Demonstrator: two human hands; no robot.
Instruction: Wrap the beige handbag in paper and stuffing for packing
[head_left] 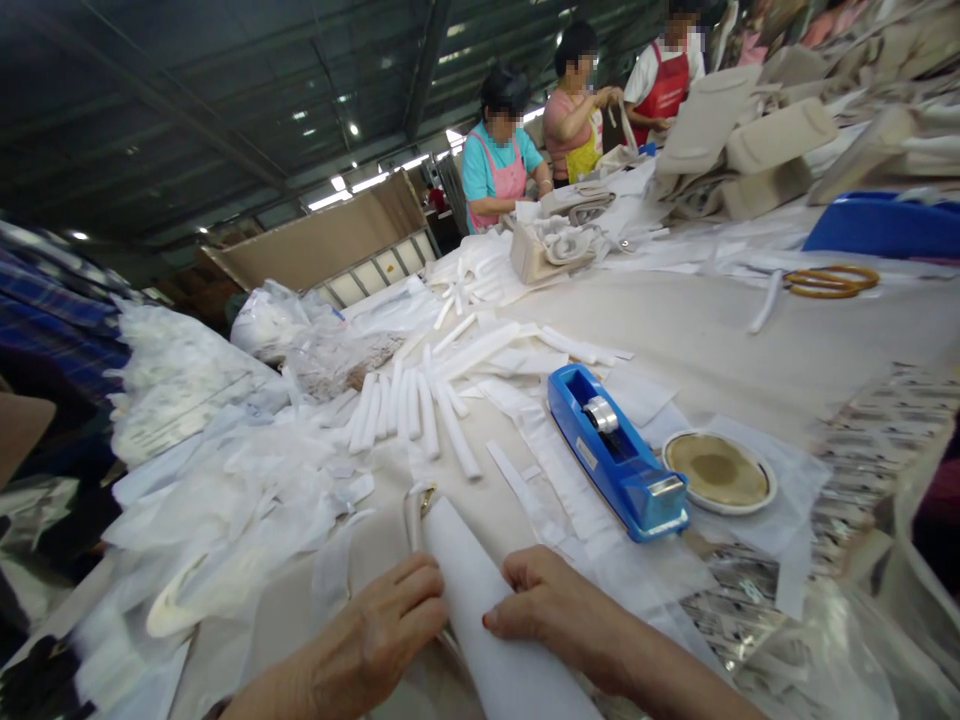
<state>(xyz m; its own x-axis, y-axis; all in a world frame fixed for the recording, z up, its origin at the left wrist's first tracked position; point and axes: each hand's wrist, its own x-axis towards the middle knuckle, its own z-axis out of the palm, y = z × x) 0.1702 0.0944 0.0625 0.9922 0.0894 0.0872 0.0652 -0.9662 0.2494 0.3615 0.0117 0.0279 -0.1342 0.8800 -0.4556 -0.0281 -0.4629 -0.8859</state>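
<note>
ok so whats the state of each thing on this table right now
white rolled sheet, rolled up, lying flat, held from both sides
left hand, fingers curled on the sheet's left side
right hand, fingers curled on its right side
blue plastic tape dispenser, upright, tape roll loaded
round white dish, upright, brownish inside
orange-handled scissors, lying flat
small white paper rolls, rolled, lying side by side

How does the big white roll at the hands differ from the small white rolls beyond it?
The big roll is far thicker and longer than the small rolls. The left hand and right hand touch the big roll; the small rolls lie untouched in a row. Both are white.
</note>
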